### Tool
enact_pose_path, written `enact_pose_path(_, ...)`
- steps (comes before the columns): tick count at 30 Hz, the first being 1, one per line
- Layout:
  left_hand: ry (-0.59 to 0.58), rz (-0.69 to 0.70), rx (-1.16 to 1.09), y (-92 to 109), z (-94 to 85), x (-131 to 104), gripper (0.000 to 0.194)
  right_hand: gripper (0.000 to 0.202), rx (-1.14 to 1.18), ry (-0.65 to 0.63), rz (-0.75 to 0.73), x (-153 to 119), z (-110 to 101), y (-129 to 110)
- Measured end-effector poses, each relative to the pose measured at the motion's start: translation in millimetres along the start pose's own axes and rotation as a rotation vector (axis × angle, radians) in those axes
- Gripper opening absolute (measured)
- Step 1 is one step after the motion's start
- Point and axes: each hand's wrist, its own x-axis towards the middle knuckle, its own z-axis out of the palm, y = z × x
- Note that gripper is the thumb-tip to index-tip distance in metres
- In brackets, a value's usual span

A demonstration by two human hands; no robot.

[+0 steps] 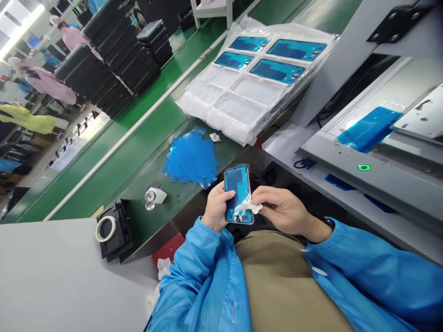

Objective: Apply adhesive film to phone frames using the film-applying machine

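My left hand (217,205) is wrapped round the left edge of a phone panel (238,189), thumb lying on its face. Blue film covers much of the panel, with a darker block at its upper part and small parts near the bottom. In my right hand (282,210), thumb and fingers pinch a crumpled white wipe (252,207), which lies against the panel's lower right. A pile of blue film sheets (192,157) spreads over the green bench just beyond my left hand. Beside it is a small crumpled wad (215,137).
A white tray (238,108) holds several blue-filmed panels in its far pockets. On the right stands a machine with a green-lit button (364,168) and a blue sheet (370,129). A tape roll (105,229) rests on black trays at left. People (71,37) are in the background.
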Motion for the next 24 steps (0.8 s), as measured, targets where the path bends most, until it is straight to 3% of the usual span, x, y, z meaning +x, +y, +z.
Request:
enact_pose_path(7, -0.09, -0.026, 0.032, -7, 2.0, -13, 0.056, 0.02, -0.162, 0.249, 0.13, 15, -21, 27)
enact_pose_path(12, -0.21, 0.043, 0.21, -6, 1.9, -22, 0.059, 0.031, -0.016, 0.422, 0.259, 29, -46, 31)
enact_pose_path(17, -0.305, 0.099, 0.431, 0, 2.2, -26, 0.051, 0.046, 0.01, 0.291, 0.453, 45, -61, 10)
enact_pose_path(24, -0.343, 0.192, 0.658, -1, -0.5, -22, 0.046, 0.026, -0.211, -0.109, 0.175, 68, -44, -14)
